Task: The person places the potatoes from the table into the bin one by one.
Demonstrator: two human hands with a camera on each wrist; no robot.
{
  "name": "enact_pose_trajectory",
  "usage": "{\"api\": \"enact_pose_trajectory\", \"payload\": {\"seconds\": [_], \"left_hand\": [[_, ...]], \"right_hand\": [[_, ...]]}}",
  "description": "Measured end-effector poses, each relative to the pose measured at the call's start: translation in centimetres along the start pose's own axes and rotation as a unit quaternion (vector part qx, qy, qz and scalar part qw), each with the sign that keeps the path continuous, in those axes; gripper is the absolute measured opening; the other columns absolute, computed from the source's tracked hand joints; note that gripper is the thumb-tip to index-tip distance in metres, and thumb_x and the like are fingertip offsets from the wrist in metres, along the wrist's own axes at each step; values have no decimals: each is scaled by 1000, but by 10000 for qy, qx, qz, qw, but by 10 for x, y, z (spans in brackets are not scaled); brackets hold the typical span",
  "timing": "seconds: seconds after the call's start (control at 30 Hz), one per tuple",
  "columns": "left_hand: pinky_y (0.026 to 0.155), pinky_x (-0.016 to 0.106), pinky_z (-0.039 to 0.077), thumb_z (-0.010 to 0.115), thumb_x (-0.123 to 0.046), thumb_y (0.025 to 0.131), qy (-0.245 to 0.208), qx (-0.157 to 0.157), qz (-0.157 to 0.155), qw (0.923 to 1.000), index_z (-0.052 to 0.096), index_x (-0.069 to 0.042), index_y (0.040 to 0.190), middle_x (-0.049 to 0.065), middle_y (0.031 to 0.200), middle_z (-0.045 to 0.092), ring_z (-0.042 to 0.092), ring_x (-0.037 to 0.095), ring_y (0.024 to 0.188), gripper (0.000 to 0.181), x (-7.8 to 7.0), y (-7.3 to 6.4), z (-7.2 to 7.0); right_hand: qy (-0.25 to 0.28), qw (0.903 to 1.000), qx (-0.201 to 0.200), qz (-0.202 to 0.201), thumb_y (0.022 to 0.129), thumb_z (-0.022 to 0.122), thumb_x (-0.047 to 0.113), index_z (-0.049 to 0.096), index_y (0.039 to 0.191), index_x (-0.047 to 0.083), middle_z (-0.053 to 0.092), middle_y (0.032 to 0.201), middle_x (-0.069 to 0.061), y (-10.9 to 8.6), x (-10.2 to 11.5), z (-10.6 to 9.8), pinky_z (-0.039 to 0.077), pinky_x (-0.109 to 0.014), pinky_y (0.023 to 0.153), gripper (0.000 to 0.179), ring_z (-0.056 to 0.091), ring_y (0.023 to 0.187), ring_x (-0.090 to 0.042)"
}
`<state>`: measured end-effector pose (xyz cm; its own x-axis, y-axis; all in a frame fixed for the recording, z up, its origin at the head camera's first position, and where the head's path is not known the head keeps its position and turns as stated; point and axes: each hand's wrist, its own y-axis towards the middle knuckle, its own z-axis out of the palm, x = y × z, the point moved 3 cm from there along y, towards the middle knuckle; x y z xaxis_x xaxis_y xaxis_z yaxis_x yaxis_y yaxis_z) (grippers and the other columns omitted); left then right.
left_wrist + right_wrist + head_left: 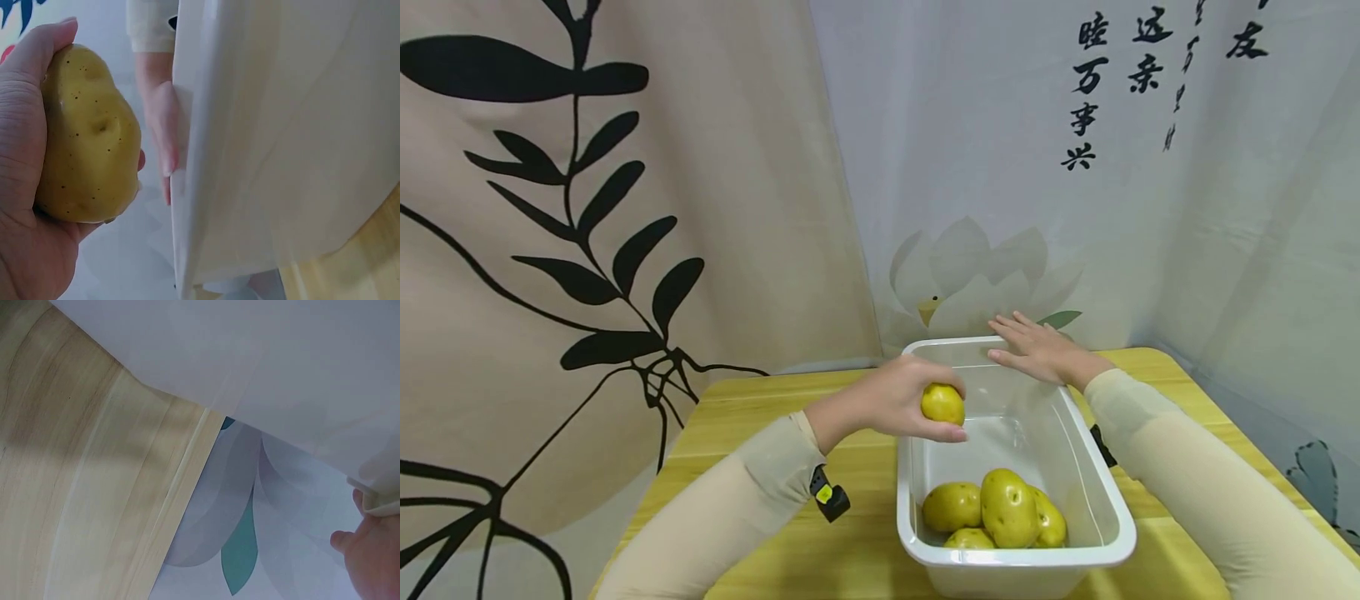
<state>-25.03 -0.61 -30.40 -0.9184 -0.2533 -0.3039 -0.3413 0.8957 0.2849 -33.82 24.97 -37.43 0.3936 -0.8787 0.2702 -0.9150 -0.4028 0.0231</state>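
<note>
My left hand grips a yellow potato above the left rim of a white plastic bin. In the left wrist view that potato shows dark specks and a dimple, with the thumb and palm wrapped about its side. My right hand rests at the bin's far right corner, its fingers straight. The right wrist view catches part of this hand against the rim. Several more potatoes lie piled at the near end inside the bin.
The bin stands on a wooden table, which shows on both sides of it. Behind hangs a pale curtain with black leaf prints, a lotus and dark characters. A black wrist device sits on the left forearm.
</note>
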Motion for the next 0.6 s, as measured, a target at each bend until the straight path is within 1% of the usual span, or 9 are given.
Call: {"api": "enact_pose_trajectory", "payload": {"seconds": [0.13, 0.23, 0.4, 0.6], "left_hand": [[50, 16, 42, 74, -47, 80, -136, 488, 208, 9985, 63, -21, 97, -14, 76, 56, 48, 0, 55, 33, -7, 12, 6], [50, 16, 41, 73, -48, 81, -104, 762, 303, 9966, 64, -21, 96, -14, 74, 55, 47, 0, 53, 32, -12, 19, 11], [50, 16, 40, 72, -50, 81, 117, 1084, 186, 9939, 64, -22, 97, -15, 68, 54, 46, 0, 52, 34, -16, 28, 17], [52, 17, 41, 69, -57, 81, 464, 1438, 29, 9885, 64, -24, 101, -15, 69, 54, 47, 0, 55, 38, -18, 39, 24]], "right_hand": [[-19, 10000, 11, -7, 93, 29, 70, 19, 155, 19, 13, 160, -7, -1, -1, 1, 5, -66, 108, 80, 2, 146, -36], [-45, 10000, 6, -28, 94, 29, 69, 19, 155, 19, 13, 160, -6, -1, -1, 1, 6, -67, 108, 80, 3, 145, -36], [-44, 10000, -20, -73, 95, 30, 67, 19, 155, 19, 13, 160, -7, -2, 1, 0, 7, -67, 108, 78, 3, 145, -36], [-61, 9999, -10, -87, 96, 31, 66, 18, 155, 19, 13, 160, -7, -3, 3, -3, 6, -68, 108, 77, 2, 145, -36]]}}
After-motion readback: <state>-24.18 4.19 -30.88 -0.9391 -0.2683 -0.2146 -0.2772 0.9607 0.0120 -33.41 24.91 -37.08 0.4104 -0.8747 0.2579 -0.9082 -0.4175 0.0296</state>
